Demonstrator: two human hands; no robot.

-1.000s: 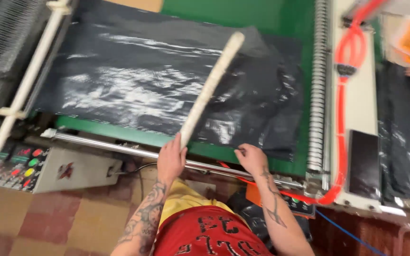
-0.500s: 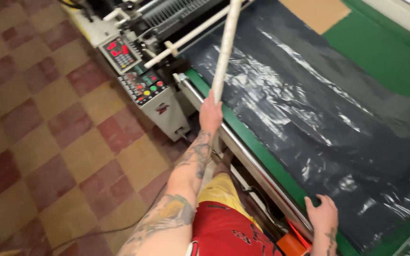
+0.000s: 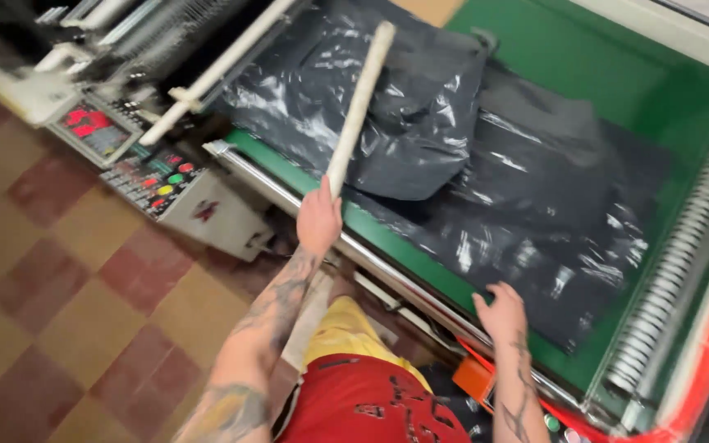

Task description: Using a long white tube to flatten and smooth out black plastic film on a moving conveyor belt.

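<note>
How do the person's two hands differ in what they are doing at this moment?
The left hand is closed around a pale stick laid across the black plastic bags; the right hand is open and holds nothing. The left is raised mid-table; the right sits at the table's near metal edge. Both forearms are tattooed.

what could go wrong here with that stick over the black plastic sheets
The left hand holds the pale stick only at its lower end, so the far tip could swing and snag or tear the bunched black plastic sheets. The right hand rests at the metal rail by the green table; fingers could get pinched there. A loose grip might drop the stick onto the control panel.
</note>
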